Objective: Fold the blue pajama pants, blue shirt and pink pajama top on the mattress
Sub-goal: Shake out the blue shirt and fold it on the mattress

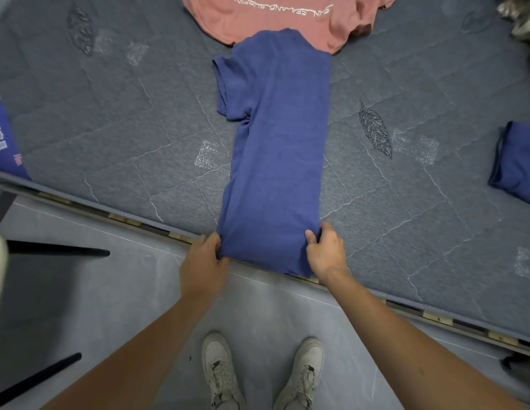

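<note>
The blue shirt [275, 149], folded lengthwise into a long strip, is laid on the grey quilted mattress [115, 137], its hem pinched at both corners by the left hand [205, 260] and right hand [325, 250]. Corners should be lifted level and carried toward the collar (soft jersey, creases easily). The pink pajama top [281, 16] is spread beyond; a folded blue bundle [516, 161], likely the pants, is set aside right.

The pink pajama top [275, 19] bears upside-down white lettering, seemingly "SUN SEA AND SURFING".
</note>
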{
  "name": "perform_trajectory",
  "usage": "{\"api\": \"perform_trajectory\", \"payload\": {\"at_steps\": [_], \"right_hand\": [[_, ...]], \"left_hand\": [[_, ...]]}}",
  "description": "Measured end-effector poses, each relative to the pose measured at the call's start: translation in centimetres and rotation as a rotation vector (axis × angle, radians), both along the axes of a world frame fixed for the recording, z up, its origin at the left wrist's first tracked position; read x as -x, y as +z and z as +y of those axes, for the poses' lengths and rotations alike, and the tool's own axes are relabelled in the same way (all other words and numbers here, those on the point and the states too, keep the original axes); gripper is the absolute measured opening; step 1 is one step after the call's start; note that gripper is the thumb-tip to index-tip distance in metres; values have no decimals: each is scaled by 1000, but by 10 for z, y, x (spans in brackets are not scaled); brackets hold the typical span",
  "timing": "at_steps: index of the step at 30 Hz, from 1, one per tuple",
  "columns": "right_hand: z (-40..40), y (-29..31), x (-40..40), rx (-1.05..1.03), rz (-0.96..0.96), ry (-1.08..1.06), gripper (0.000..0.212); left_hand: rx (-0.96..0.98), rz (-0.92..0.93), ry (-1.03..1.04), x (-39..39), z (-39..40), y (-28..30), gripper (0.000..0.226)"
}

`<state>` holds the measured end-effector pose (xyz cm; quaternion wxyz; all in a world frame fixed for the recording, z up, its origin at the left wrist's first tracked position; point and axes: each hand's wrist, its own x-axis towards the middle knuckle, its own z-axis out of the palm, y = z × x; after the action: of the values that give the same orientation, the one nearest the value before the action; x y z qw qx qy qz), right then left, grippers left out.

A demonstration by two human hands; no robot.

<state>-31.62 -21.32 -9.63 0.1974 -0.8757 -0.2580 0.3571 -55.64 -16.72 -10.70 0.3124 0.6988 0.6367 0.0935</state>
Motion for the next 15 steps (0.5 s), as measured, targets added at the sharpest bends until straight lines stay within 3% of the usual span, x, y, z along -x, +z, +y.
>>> {"api": "perform_trajectory", "payload": {"at_steps": [4, 10, 15], "right_hand": [[-1, 3, 4, 17, 102, 10, 30], [-3, 5, 6, -17, 189, -49, 10], [-12, 9, 9, -138, 287, -83, 11]], "left_hand": [[127, -55, 214, -1, 5, -4, 17], [324, -413, 591, -10, 8, 8, 31], [392, -319, 515, -31, 21, 4, 42]]}}
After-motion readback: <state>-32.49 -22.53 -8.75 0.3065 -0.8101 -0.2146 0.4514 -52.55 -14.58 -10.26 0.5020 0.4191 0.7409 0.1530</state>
